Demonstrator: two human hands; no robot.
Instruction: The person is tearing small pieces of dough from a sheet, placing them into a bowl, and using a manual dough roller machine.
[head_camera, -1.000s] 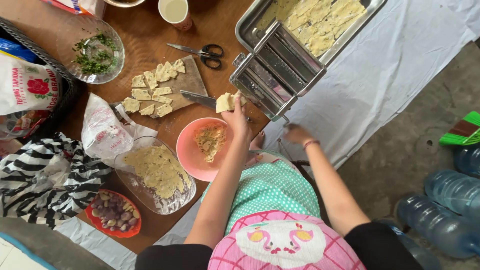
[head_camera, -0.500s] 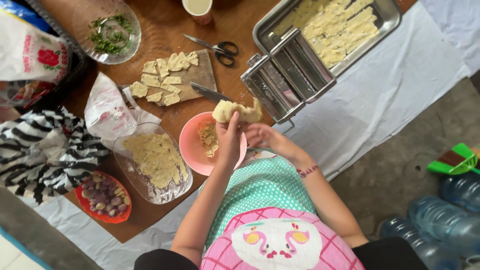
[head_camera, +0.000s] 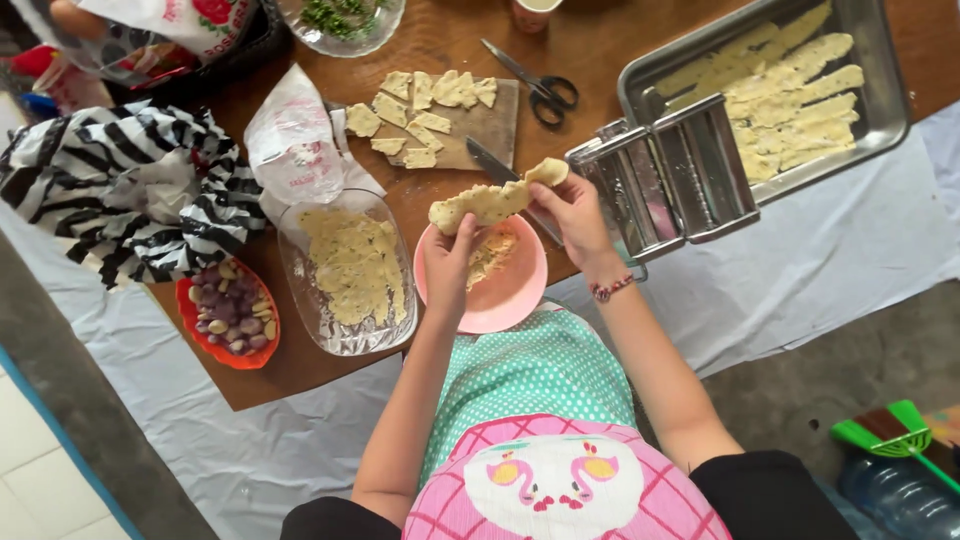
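Both hands held one flat dough strip (head_camera: 492, 203) in the air over the pink plate (head_camera: 497, 300), near the middle of the table (head_camera: 300, 370). The left hand (head_camera: 455, 255) pinched the strip's end at about 8 o'clock, fingers closed on it from below. The right hand (head_camera: 570, 215) gripped the other end at about 2 o'clock, thumb and fingers clamped on the dough. The strip ran slightly uphill between them and sagged only a little.

At 3 o'clock from the right hand, just beside it, stood the metal roller machine (head_camera: 665, 180). Beyond that, at 2 o'clock, lay a steel tray (head_camera: 890, 80) with long flattened strips in it. A knife (head_camera: 492, 162) lay right behind the strip, its blade pointing toward 11 o'clock, where a board (head_camera: 495, 120) carried cut dough squares (head_camera: 425, 110). Scissors (head_camera: 540, 85) lay at 12 o'clock. At 9 o'clock from the left hand sat a glass dish (head_camera: 345, 330) of crumbly dough, and farther out at 8 o'clock an orange bowl (head_camera: 215, 355) of small purple bulbs. Crumbs of filling sat on the plate beneath the strip.

To handle such a strip well, I judge the grip should stay light and near the ends, with the hands level so the soft dough would not stretch or tear in the middle. Keeping it over the plate would catch whatever dropped. The knife edge close behind called for care with the right wrist.
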